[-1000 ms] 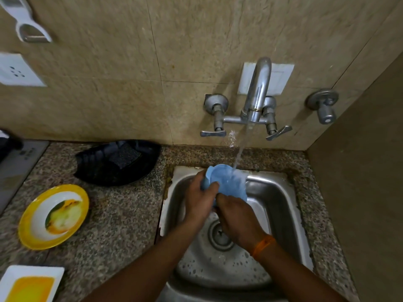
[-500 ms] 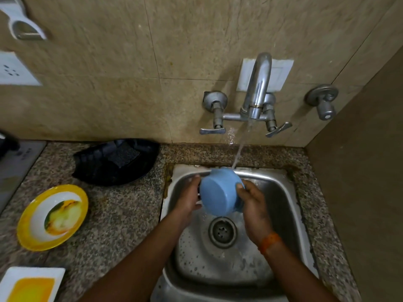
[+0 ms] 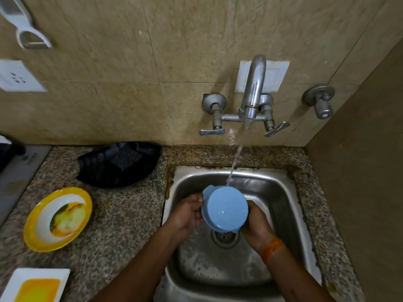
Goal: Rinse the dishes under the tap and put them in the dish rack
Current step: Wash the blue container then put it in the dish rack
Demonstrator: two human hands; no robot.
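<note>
step: rinsing, I'd say. The blue bowl (image 3: 225,209) is bottom-up over the sink (image 3: 281,192), above the drain (image 3: 224,236), and the stream from the tap (image 3: 254,88) lands on its far edge.

left hand (image 3: 188,211): cupped on the bowl's left side, fingers curled against the rim.

right hand (image 3: 256,224): wrapped round the bowl's right side, thumb up on the wall. The other fingers are tucked behind the bowl, so can't tell how they sit.

next move: probably tip or turn the bowl so water runs over the rest of it, then carry it left of the sink. Wet plastic, so a firm hold from both sides seems wise.

rack: my guess is the black ridged tray (image 3: 118,164) left of the sink, against the wall. Can't say for sure, and there's a dark pad lying in it.

waiting: yellow plate (image 3: 57,219) further left of the sink, smeared. A white dish (image 3: 35,284) nearer the viewer, cut off by the frame.

hidden: the bowl's inside faces down, so no idea if it's clean.
</note>
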